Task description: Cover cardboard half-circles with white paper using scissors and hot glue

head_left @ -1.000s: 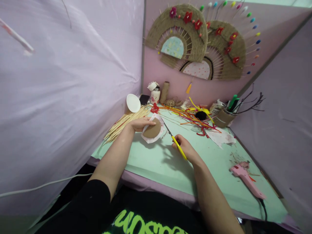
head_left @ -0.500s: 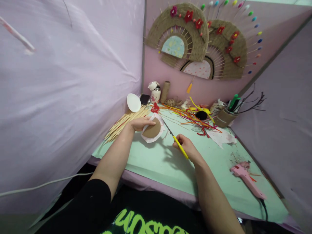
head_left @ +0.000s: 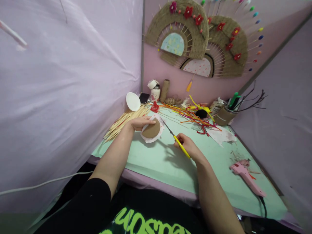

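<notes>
caution: the scissors [head_left: 182, 148] point toward the far edge of the white sheet [head_left: 149, 140]. if the blades close too near the cardboard piece [head_left: 151, 129], they could nick its rim or leave the margin uneven. probable cause: the sheet is thin and bends easily. a second risk is slip: the left hand [head_left: 142, 123] grips at one side only, so the opposite side could swing under blade pressure and let the layers shift.

finger state: left fingers are clamped on the cardboard piece and sheet, thumb on the brown face. right-hand [head_left: 185, 144] fingers are curled around the yellow handles; the exact finger placement in the loops cannot be told.

location: the cardboard piece is in the left hand, above the green table surface [head_left: 146, 162], beside the thin sticks [head_left: 124, 122].

appearance: plain brown, flat, with a rounded outline. the sheet shows around it as a pale, irregular border with faint pinkish marks; cloth or paper cannot be determined.
</notes>
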### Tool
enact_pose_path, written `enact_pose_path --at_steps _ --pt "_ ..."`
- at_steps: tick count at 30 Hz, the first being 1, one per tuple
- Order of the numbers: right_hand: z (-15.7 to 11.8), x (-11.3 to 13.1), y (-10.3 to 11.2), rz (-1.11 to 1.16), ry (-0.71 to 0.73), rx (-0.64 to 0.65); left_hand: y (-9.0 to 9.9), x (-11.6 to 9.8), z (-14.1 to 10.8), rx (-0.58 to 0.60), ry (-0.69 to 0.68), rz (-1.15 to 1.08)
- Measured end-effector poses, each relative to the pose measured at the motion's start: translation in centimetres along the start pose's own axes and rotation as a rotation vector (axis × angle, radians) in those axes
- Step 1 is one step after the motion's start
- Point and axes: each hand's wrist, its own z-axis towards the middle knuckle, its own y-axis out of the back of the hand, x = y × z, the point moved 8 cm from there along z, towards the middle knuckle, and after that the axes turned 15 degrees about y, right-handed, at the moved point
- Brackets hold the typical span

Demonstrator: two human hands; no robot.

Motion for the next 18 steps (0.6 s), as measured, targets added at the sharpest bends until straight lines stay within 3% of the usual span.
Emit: enact_pose_path --at_steps 7,18 --pt "0.00 -0.28 -0.24 -0.030 0.018 0.032 -0.92 0.15 -0.32 0.027 0.054 0.046" --pt "0.04 -0.32 -0.14 -0.044 0.039 0.044 -0.81 0.59 -0.07 0.034 0.092 0.078"
